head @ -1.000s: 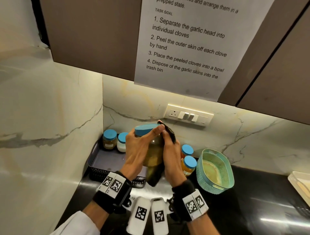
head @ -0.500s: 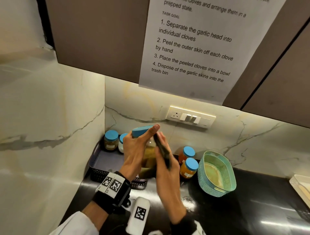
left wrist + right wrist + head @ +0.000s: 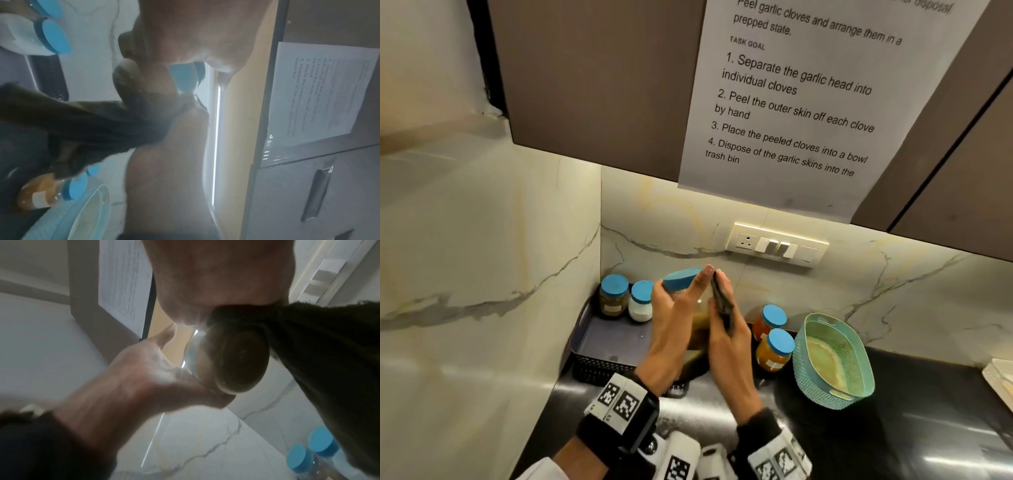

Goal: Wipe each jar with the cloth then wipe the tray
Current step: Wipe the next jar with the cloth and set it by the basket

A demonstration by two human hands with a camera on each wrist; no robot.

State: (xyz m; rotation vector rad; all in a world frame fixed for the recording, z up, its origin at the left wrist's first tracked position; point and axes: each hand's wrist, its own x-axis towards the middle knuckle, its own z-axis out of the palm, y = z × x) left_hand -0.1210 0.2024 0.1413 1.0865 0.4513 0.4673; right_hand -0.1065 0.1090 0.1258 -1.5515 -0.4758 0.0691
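Observation:
A glass jar (image 3: pixel 700 330) with a blue lid (image 3: pixel 683 279) and dark greenish contents is held tilted above the counter, in front of the dark tray (image 3: pixel 602 342). My left hand (image 3: pixel 678 318) grips it from the left, index finger lying along the lid. My right hand (image 3: pixel 729 342) holds a dark cloth (image 3: pixel 722 303) against the jar's right side. The right wrist view shows the jar's round base (image 3: pixel 236 361), the cloth (image 3: pixel 329 369) hanging beside it and the left hand (image 3: pixel 148 374) cupped under it. Two more blue-lidded jars (image 3: pixel 614 298) stand at the tray's back.
Two orange-filled jars (image 3: pixel 772 342) with blue lids stand on the black counter just right of my hands. A teal woven basket (image 3: pixel 832 359) sits beyond them. Marble walls close the corner behind and left of the tray. A switch plate (image 3: pixel 777 245) is on the back wall.
The right hand has slid the cloth from over the jar's top down along its right side, fingers now straighter. The left hand keeps its grip on the jar.

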